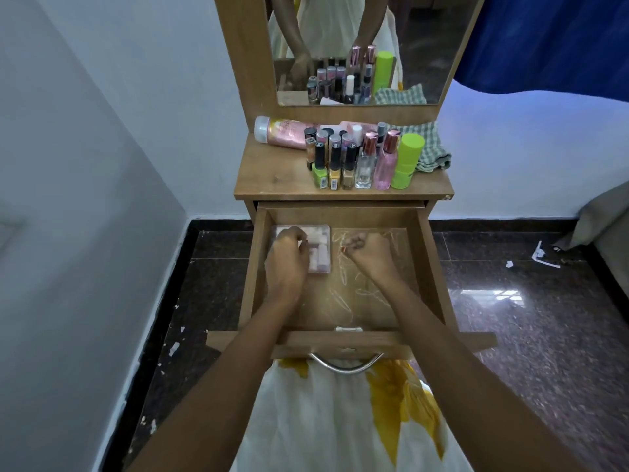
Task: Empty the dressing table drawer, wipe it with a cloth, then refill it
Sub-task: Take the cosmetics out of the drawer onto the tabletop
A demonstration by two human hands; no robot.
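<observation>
The wooden drawer (427, 267) of the dressing table is pulled wide open, its floor marked with pale scribbles. In its back left corner lies a clear plastic box (321, 247) of pink and white items. My left hand (286, 260) lies on that box with fingers curled over its left part. My right hand (369, 250) is in the middle of the drawer, fingers curled tight, with a tiny reddish thing (344, 249) pinched at the fingertips; I cannot tell what it is. A green checked cloth (432, 149) lies on the table top at the right.
On the table top (272, 178) stand several nail polish bottles (335, 161), two perfume bottles (386, 161) and a lime green tube (406, 161); a pink bottle (282, 132) lies behind. A mirror (425, 46) rises above. White wall left, bed corner (602, 233) right, dark floor with paper scraps.
</observation>
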